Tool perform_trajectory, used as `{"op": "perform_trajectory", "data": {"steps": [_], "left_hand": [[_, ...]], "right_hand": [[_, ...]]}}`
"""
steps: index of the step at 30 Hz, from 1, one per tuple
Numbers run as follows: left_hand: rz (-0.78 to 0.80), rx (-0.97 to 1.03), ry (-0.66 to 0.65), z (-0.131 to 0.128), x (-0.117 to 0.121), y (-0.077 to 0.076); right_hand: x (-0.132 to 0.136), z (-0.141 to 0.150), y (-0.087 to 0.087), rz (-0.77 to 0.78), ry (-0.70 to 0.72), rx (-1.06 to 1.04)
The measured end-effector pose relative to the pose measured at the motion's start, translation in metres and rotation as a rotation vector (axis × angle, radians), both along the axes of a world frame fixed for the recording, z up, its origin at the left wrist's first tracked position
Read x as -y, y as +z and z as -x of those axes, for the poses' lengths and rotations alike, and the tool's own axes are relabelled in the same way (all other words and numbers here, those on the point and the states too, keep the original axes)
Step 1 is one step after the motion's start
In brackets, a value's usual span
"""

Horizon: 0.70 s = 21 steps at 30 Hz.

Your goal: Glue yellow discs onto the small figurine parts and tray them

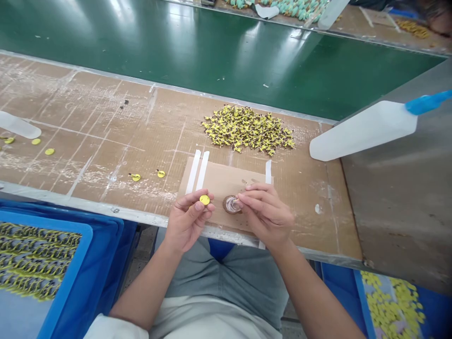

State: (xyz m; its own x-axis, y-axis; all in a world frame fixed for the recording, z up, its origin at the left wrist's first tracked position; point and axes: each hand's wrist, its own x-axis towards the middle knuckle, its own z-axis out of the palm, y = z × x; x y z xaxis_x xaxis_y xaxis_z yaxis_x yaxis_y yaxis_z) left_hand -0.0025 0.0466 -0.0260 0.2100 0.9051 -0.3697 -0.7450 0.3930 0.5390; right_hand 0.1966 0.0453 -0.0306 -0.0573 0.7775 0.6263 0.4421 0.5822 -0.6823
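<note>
My left hand (187, 221) pinches a flat yellow disc (204, 200) between thumb and fingertips, above a cardboard sheet (222, 181). My right hand (266, 214) has its fingertips together at the rim of a small round brown dish (231, 205), which holds a whitish smear. Whatever those fingertips may hold is hidden. White strips (193, 172) run across the cardboard. Beyond it lies a heap of small yellow-and-black parts (247, 128). Two yellow discs with dark bits attached (135, 177) lie to the left of the cardboard.
A white plastic bottle with a blue tip (363, 129) lies at the bench's right end. Another white bottle (19, 125) and loose yellow discs (49, 151) sit at the left. Blue crates (67, 263) stand below both front corners. A green conveyor belt (212, 56) runs behind the bench.
</note>
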Motion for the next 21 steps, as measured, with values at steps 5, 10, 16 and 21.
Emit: {"op": "perform_trajectory", "data": {"steps": [5, 10, 16, 21], "left_hand": [[-0.014, 0.008, -0.011, 0.0, 0.0, 0.0], [-0.03, 0.014, -0.017, 0.001, 0.0, -0.001], [0.004, -0.002, 0.019, 0.001, 0.005, 0.004], [0.096, -0.012, 0.036, -0.006, 0.014, 0.015]], "right_hand": [[0.0, 0.002, 0.002, -0.019, 0.005, 0.049], [0.002, 0.001, 0.002, -0.034, -0.02, 0.064], [0.007, 0.004, 0.005, 0.049, -0.16, -0.192], [0.014, 0.018, 0.016, 0.363, -0.344, -0.653]]}}
